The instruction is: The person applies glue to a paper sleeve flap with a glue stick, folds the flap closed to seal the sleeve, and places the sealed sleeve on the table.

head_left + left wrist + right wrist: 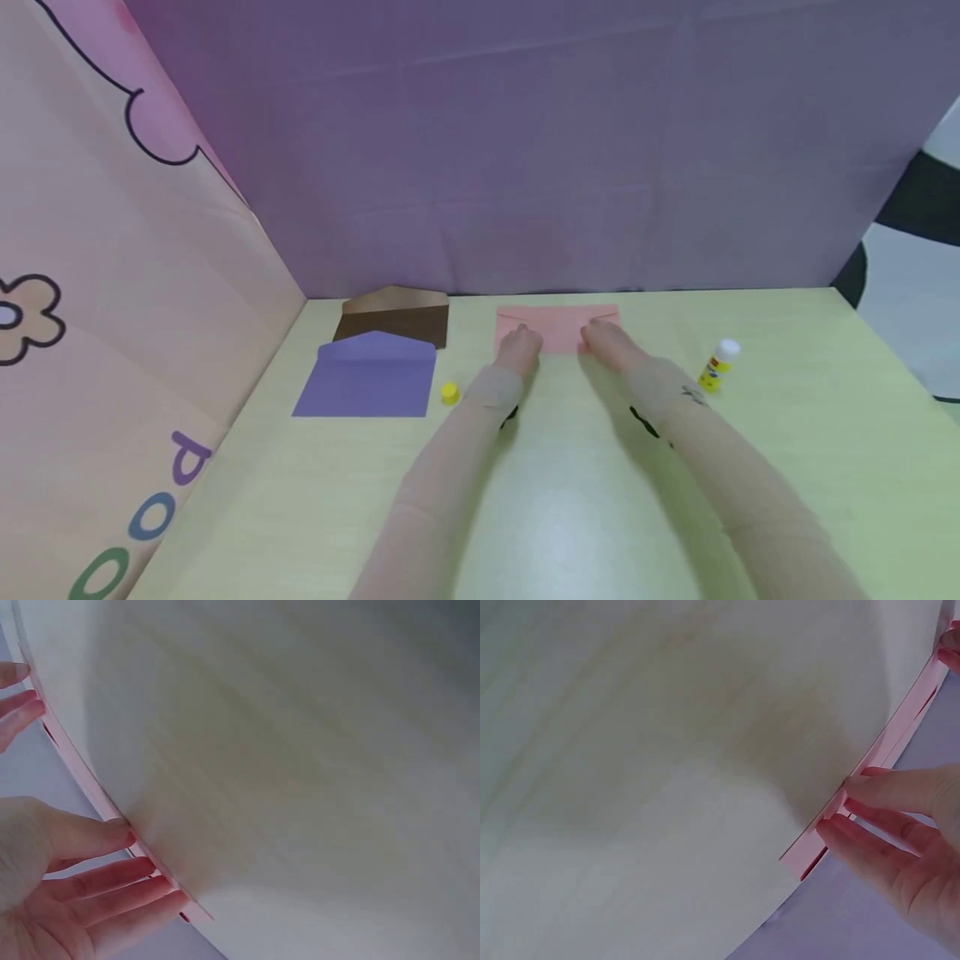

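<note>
A pink envelope lies at the table's far side; its flap is folded over, with creases at the upper corners. My left hand pinches it near the left end, and my right hand pinches it near the right end. In the left wrist view, the left thumb and several fingers meet the envelope's pink edge. Likewise, the right wrist view has the right hand's thumb and fingers on that edge. The envelope's underside is hidden.
Left of the hands lie a purple envelope and, behind it, a brown envelope, both with flaps up. A small yellow cap sits beside the purple one. A yellow glue stick with a white end stands at right. A purple cloth hangs behind.
</note>
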The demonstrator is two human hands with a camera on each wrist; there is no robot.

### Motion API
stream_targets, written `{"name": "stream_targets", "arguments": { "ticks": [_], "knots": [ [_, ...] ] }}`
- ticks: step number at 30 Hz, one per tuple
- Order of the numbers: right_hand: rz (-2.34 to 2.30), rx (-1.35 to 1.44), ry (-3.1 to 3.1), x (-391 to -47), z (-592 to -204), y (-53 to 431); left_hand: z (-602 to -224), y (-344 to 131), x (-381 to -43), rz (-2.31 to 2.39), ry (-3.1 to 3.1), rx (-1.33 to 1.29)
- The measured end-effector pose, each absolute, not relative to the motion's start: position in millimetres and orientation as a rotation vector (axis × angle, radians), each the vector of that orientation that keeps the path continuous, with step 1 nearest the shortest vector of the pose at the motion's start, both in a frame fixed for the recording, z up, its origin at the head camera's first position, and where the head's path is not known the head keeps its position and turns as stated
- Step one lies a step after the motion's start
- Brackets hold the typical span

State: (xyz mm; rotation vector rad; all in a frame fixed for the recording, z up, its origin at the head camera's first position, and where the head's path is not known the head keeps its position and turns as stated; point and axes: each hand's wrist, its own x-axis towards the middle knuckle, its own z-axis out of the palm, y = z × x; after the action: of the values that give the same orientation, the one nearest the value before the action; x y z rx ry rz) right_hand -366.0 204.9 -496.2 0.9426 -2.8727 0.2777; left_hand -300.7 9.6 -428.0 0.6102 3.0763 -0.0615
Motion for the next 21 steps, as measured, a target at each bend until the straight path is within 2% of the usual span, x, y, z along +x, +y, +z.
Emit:
{"name": "stream_targets", "arguments": {
  "ticks": [3,6,11,13,18,21],
  "knots": [
    [0.232,0.937,-2.796,-421,-558,222,-429,10,-307,-0.060,3.089,0.572],
    [0.211,0.922,-2.773,-448,-588,232,-430,11,-312,-0.091,3.097,0.538],
    [0.265,0.893,-2.841,-450,-583,230,-438,15,-324,-0.139,3.090,0.434],
    [0.312,0.889,-2.822,-447,-579,229,-469,16,-350,-0.143,3.115,0.425],
    [0.326,0.830,-2.898,-447,-573,227,-606,17,-459,-0.143,3.217,0.461],
    [0.281,0.829,-2.895,-449,-573,225,-662,19,-507,-0.172,3.227,0.450]
  ]
}}
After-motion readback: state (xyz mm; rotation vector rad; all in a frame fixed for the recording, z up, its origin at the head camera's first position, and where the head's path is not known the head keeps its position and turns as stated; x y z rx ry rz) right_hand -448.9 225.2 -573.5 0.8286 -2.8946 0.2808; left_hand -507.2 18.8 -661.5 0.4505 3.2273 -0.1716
